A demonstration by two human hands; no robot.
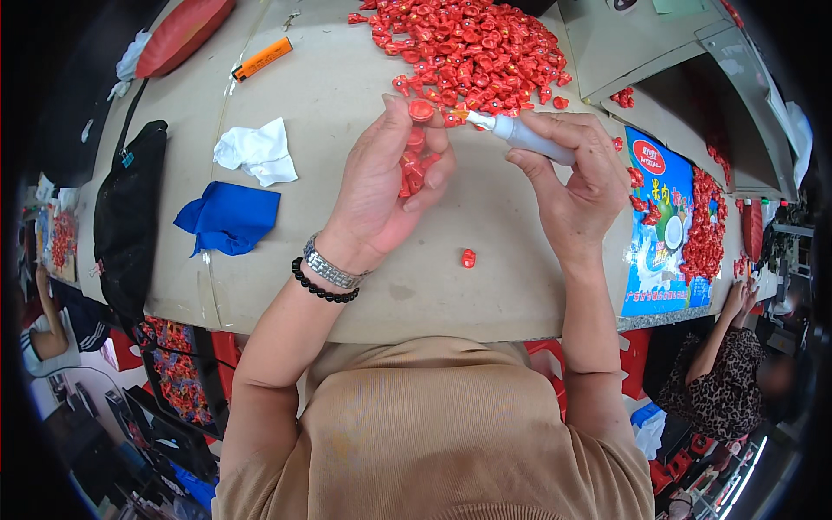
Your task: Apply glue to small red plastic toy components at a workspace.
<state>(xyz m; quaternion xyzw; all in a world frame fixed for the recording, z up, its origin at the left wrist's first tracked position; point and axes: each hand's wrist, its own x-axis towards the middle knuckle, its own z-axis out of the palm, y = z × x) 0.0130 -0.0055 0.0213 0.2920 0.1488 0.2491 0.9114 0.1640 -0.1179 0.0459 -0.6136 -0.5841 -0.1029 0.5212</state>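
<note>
My left hand (381,178) is curled, palm up, around several small red plastic pieces (412,173). At its fingertips it pinches one round red piece (421,110). My right hand (581,165) is closed on a pale squeeze bottle (539,143), tilted with its narrow nozzle pointing left. The orange-brown nozzle tip is close beside the fingers of my left hand; whether it touches a piece I cannot tell. Beyond both hands lies a large heap of glossy red pieces (477,52). A single red piece (469,258) lies on the table between my forearms.
On the left of the table (390,303) are a blue cloth (232,217), a crumpled white tissue (258,152), an orange lighter (262,60), a black bag (130,217) and a red dish (186,35). At right, more red pieces (704,234) lie on a blue printed sheet (656,277). Other people sit at both sides.
</note>
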